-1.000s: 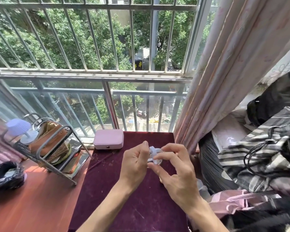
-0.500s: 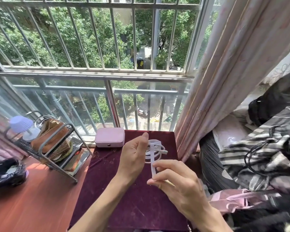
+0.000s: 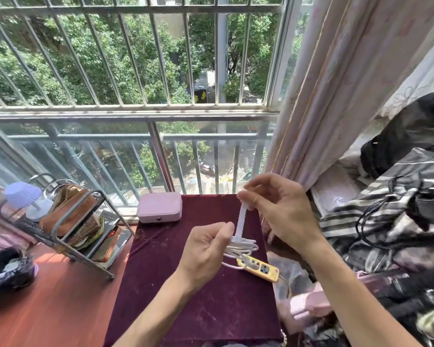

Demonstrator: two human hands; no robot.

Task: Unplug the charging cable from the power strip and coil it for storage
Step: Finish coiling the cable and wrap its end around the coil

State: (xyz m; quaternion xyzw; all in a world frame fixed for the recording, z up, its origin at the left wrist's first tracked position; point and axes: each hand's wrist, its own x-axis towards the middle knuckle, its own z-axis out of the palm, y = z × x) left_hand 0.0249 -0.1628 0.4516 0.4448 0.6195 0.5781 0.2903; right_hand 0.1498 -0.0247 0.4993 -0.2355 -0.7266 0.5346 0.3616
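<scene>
Holding a bundle of loops, the left hand (image 3: 206, 249) is clenched round the white flat rubbery charging cable (image 3: 241, 246) above the right part of the tabletop (image 3: 186, 309), which wears a dark maroon velvety cloth. Half a second ago the loose tail ran down to the right hand, low beside the coil; now the right hand (image 3: 281, 211) has risen above and beyond it, pinching the tail end between thumb and fingertips, so the free strip stands taut and nearly upright from the bundle. I judge the coiling to be nearly done, with only this short tail left to wrap round or tuck in. The cable is out of the strip: the yellow plastic power strip (image 3: 259, 267) lies flat near the right edge of the tabletop, just under the hanging loops, its sockets showing.

Farther off, a pale pink rounded box (image 3: 159, 207) with a small clasp sits at the far edge. To the left a grey metal wire rack (image 3: 78, 229) holds a brown leathery pouch. Behind all, glossy window bars and a soft pleated curtain (image 3: 336, 96).
</scene>
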